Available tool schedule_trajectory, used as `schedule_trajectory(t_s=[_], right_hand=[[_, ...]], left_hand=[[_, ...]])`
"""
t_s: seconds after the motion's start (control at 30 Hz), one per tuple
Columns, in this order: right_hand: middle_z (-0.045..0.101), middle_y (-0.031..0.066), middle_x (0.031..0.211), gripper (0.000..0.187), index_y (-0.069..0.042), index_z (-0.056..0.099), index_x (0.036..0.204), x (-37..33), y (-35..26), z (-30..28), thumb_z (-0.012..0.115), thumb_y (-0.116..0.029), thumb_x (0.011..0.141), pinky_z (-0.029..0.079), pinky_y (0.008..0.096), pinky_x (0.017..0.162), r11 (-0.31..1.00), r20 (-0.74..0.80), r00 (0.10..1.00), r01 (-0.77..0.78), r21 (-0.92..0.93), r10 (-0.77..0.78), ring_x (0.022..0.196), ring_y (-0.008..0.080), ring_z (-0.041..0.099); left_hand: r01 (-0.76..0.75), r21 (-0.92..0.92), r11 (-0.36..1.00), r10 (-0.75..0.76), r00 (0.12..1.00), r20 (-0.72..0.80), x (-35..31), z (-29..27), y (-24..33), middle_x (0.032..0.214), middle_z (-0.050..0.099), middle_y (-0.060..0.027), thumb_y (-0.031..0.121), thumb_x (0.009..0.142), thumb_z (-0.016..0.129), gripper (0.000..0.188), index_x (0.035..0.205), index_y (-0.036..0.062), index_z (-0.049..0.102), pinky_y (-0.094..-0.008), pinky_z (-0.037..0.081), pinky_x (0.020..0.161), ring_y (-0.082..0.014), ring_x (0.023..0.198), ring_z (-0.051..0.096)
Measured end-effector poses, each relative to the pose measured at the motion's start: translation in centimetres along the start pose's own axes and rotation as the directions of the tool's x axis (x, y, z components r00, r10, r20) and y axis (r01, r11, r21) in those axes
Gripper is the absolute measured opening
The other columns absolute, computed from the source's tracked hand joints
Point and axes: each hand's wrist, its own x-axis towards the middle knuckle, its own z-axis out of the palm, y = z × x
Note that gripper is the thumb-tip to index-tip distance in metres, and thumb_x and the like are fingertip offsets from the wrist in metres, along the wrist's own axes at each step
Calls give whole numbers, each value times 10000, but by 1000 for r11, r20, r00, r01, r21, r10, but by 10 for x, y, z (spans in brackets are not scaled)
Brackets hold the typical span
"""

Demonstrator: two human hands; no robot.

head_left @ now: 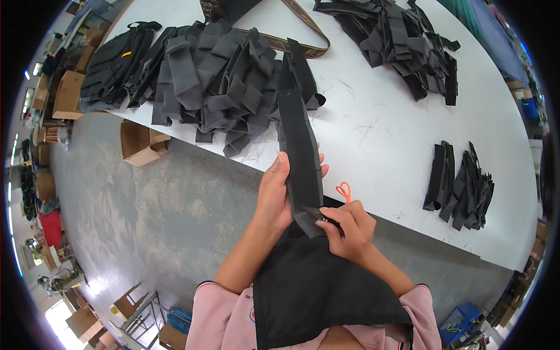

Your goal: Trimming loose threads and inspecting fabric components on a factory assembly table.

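A long black fabric strip stretches from the near table edge toward the pile. My left hand is closed around it, thumb on the left edge and fingertips showing on the right. At the strip's near end, my right hand grips small dark thread snips, mostly hidden by the fingers. Their pointed blades lie against the fabric. An orange loop shows just beyond the right hand; whether it joins the snips I cannot tell. Below both hands hangs a black apron.
On the white table, a large heap of grey-black fabric pieces lies left, beside black backpacks. Another heap is far right; smaller bundles lie near right. An open cardboard box is below the table's left edge.
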Motion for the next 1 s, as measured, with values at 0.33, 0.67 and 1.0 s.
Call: schedule_trajectory(t_s=[0.33,0.67,1.0], right_hand=[[478,55,718,244,-59,612,895,22,6,-8,730,-46,682,423,299,478,967,29,970,-244,74,243,542,197,505],[499,78,699,232,-32,626,886,30,9,2,742,-48,685,425,296,503,999,20,999,-48,-24,49,521,203,488],[506,63,708,236,-22,629,892,15,18,-7,736,-14,681,378,272,473,991,-34,992,-115,69,118,556,168,477]], left_hand=[[-4,-32,999,7,995,95,-2,-6,-2,1289,465,-169,326,976,388,472,1286,-29,378,-442,448,979,-292,1124,527],[-4,-6,1000,5,1000,31,-4,-5,-5,1189,537,-187,272,967,435,333,1127,-18,477,-419,483,920,-302,1139,527],[16,108,994,7,978,-207,-3,-17,-6,1050,615,-142,276,973,431,333,1150,3,506,-335,524,804,-194,903,621]])
